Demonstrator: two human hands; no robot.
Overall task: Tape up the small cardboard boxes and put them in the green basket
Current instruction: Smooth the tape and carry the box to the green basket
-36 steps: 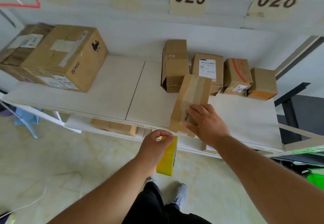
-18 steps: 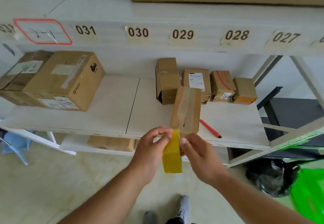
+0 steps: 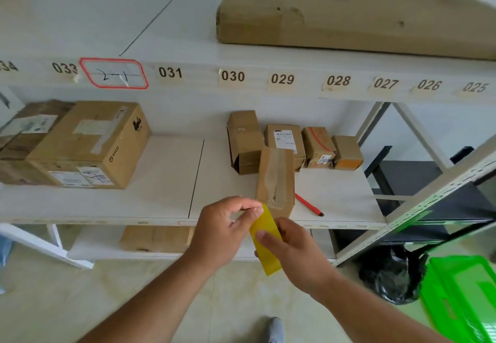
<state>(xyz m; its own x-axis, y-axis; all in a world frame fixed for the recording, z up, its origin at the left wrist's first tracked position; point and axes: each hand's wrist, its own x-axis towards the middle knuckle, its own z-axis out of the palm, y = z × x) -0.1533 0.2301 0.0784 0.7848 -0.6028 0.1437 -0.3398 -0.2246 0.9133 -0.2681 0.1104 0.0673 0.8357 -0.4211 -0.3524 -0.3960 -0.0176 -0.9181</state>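
A small cardboard box [image 3: 276, 180], taped along its top face, is seen lying on the white shelf [image 3: 166, 179], its near end at the shelf's front edge. All other places are given from this box. Just in front of and below it, a yellow tape roll [image 3: 265, 240] is held edge-on between both hands. The roll is gripped by the right hand [image 3: 292, 248], whose thumb is laid across its yellow face and whose fingers are curled behind it. The left hand [image 3: 225, 231] is placed to the left of the roll with thumb and forefinger pinched together at the roll's upper edge; what is pinched there is probably the tape's free end, though it cannot be made out clearly.

Just right of the box, a red pen [image 3: 308, 204] is seen lying on the shelf. Directly behind the box, four more small boxes [image 3: 295, 143] are lined up against the back wall, the leftmost standing taller. Far to the left, a large carton [image 3: 91, 144] marked PICO is set on the same shelf. Above, numbered labels [image 3: 282, 79] are stuck along the upper shelf's edge, and a long flat carton [image 3: 354, 18] is laid on top. Down to the right, on the floor, the green basket [image 3: 461, 297] is partly in view beside a black bag [image 3: 394, 275].
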